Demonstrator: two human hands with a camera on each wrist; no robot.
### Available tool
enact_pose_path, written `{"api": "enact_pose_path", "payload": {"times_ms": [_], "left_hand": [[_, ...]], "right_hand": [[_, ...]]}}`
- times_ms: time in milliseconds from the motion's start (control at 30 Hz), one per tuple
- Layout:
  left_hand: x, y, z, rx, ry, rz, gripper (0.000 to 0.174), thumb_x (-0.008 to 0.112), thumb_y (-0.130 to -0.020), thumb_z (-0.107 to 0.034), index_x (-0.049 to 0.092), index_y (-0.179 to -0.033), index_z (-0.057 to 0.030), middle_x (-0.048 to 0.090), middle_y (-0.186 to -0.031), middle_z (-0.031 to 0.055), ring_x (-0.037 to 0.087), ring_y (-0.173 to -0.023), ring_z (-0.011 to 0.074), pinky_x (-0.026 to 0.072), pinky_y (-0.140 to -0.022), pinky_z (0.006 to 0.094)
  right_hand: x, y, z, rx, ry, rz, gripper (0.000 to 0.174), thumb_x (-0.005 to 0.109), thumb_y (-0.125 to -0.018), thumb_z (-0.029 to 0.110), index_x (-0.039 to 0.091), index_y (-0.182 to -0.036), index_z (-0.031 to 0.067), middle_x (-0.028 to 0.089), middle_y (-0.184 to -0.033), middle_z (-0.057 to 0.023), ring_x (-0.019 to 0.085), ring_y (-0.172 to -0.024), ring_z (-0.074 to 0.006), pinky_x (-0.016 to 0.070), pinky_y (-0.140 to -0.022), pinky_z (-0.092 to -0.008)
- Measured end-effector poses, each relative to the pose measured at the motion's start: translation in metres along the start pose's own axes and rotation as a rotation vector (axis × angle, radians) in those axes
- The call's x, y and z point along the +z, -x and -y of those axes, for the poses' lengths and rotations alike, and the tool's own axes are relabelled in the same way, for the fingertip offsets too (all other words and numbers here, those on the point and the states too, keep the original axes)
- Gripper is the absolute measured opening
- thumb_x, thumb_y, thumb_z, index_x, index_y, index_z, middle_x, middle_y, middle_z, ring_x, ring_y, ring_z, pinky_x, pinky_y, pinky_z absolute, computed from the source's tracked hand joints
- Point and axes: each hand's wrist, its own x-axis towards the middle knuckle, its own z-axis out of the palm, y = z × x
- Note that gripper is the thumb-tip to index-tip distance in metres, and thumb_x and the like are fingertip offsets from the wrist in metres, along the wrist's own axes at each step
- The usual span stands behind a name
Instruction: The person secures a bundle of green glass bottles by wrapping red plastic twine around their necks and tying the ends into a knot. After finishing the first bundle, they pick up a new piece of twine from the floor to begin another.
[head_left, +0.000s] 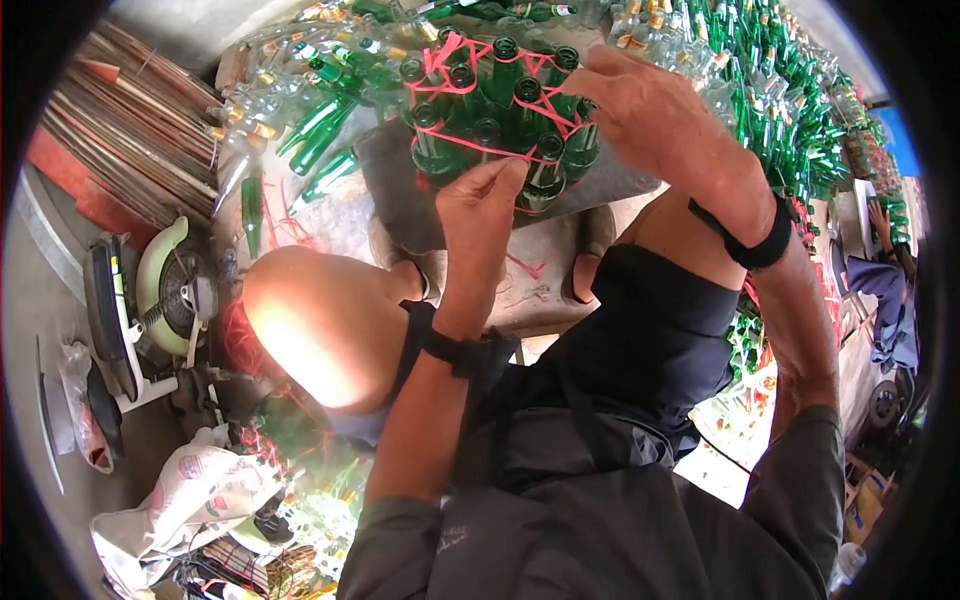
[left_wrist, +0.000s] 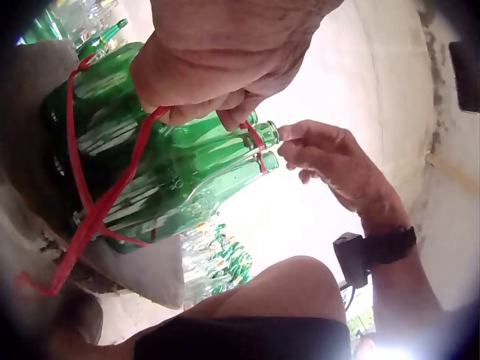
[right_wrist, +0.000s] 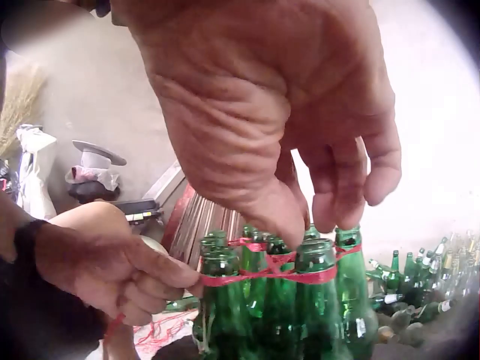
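Note:
A cluster of green glass bottles (head_left: 487,132) stands upright on a dark board in front of the person's knees. Pink plastic string (head_left: 468,50) winds between and around the necks, and in the left wrist view it also crosses lower on the bottles' sides. My left hand (head_left: 478,215) is at the near side of the cluster and pinches the string (left_wrist: 139,154) between thumb and fingertips. At the right side my right hand (right_wrist: 262,112) hangs over the bottle mouths (right_wrist: 315,247). Its fingers point down loosely, fingertips right at the rims.
Many loose green and clear bottles (head_left: 790,110) lie piled beyond the cluster and to the right. The dark board (head_left: 385,185) sits between the feet. Long wooden strips (head_left: 140,130), a wheel (head_left: 170,285) and a white bag (head_left: 190,490) are at the left.

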Motion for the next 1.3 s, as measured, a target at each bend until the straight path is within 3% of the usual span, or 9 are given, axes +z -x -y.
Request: {"api": "enact_pose_path", "payload": {"times_ms": [333,433,500,600,700,1067,1133,1267,1300], "left_hand": [[0.001,-0.012,0.011,0.164,-0.071,-0.042,0.018,0.076,-0.096,-0.011,0.077,-0.094,0.0073,0.064,-0.073,-0.0034,0.051,-0.065,0.0025,0.0395,-0.054,0.0233],[0.004,-0.012,0.009,0.205,-0.179,-0.093,0.02,0.077,-0.096,-0.011,0.077,-0.089,0.0072,0.061,-0.067,-0.0038,0.049,-0.061,0.0021,0.0373,-0.052,0.0238],[0.004,-0.012,0.007,0.231,-0.221,-0.105,0.02,0.077,-0.095,-0.012,0.077,-0.087,0.0068,0.06,-0.065,-0.0039,0.048,-0.059,0.0022,0.037,-0.051,0.0242],[0.001,-0.016,0.009,0.261,-0.267,-0.112,0.023,0.077,-0.095,-0.013,0.076,-0.082,0.0061,0.059,-0.061,-0.0037,0.047,-0.057,0.0028,0.0369,-0.049,0.0253],[-0.001,-0.016,0.007,0.248,-0.313,-0.116,0.025,0.078,-0.094,-0.014,0.075,-0.078,0.0057,0.059,-0.06,-0.0027,0.048,-0.056,0.0038,0.0378,-0.049,0.0267],[-0.004,-0.017,0.009,0.287,-0.435,-0.117,0.028,0.076,-0.094,-0.013,0.071,-0.073,0.0052,0.06,-0.056,0.0048,0.05,-0.055,0.007,0.043,-0.051,0.031],[-0.004,-0.018,0.01,0.36,-0.497,-0.121,0.029,0.072,-0.095,-0.014,0.07,-0.074,0.0056,0.053,-0.06,-0.0066,0.042,-0.059,0.0015,0.0324,-0.05,0.0254],[-0.005,-0.017,0.01,0.291,-0.461,-0.107,0.029,0.072,-0.095,-0.014,0.07,-0.073,0.0057,0.051,-0.059,-0.0062,0.041,-0.058,0.0017,0.0321,-0.049,0.0259],[-0.005,-0.017,0.01,0.283,-0.478,-0.121,0.027,0.074,-0.093,-0.014,0.071,-0.075,0.0056,0.057,-0.058,0.0022,0.047,-0.056,0.0064,0.0385,-0.051,0.0301]], "right_hand": [[0.036,-0.026,0.001,-0.144,-0.326,0.199,0.022,0.064,-0.08,-0.001,0.074,-0.097,0.0091,0.072,-0.094,-0.0156,0.07,-0.091,-0.0394,0.0555,-0.077,-0.0482],[0.042,-0.036,-0.001,-0.304,-0.441,0.158,0.024,0.063,-0.08,-0.001,0.075,-0.098,0.0074,0.073,-0.091,-0.0148,0.072,-0.08,-0.0363,0.0558,-0.069,-0.0458],[0.031,-0.041,0.001,-0.051,-0.536,0.567,0.044,0.046,-0.076,-0.01,0.074,-0.106,0.0021,0.075,-0.104,-0.0194,0.074,-0.075,-0.0333,0.0577,-0.064,-0.0411],[0.017,-0.044,0.01,0.049,-0.683,0.657,0.049,0.043,-0.073,-0.01,0.074,-0.11,0.0021,0.076,-0.106,-0.018,0.073,-0.059,-0.0258,0.0569,-0.053,-0.0369],[0.027,-0.043,0.006,0.147,-0.755,0.691,0.053,0.042,-0.071,-0.011,0.074,-0.112,0.0018,0.075,-0.108,-0.018,0.07,-0.053,-0.0205,0.0543,-0.046,-0.0328],[0.011,-0.052,0.007,0.092,-0.722,0.792,0.061,0.041,-0.07,-0.008,0.073,-0.121,0.0023,0.071,-0.115,-0.0203,0.07,-0.055,-0.0209,0.0537,-0.046,-0.0317],[0.007,-0.054,0.008,0.058,-0.694,0.812,0.062,0.041,-0.07,-0.007,0.072,-0.122,0.0022,0.071,-0.114,-0.0205,0.07,-0.055,-0.0214,0.0535,-0.046,-0.0318],[0.008,-0.056,0.01,0.053,-0.616,0.867,0.059,0.042,-0.07,-0.008,0.071,-0.121,0.0047,0.072,-0.113,-0.0168,0.068,-0.054,-0.0226,0.0517,-0.046,-0.0359],[0.01,-0.057,0.011,0.052,-0.607,0.878,0.058,0.043,-0.071,-0.009,0.07,-0.12,0.0063,0.072,-0.113,-0.0142,0.067,-0.054,-0.0227,0.0511,-0.047,-0.0378]]}}
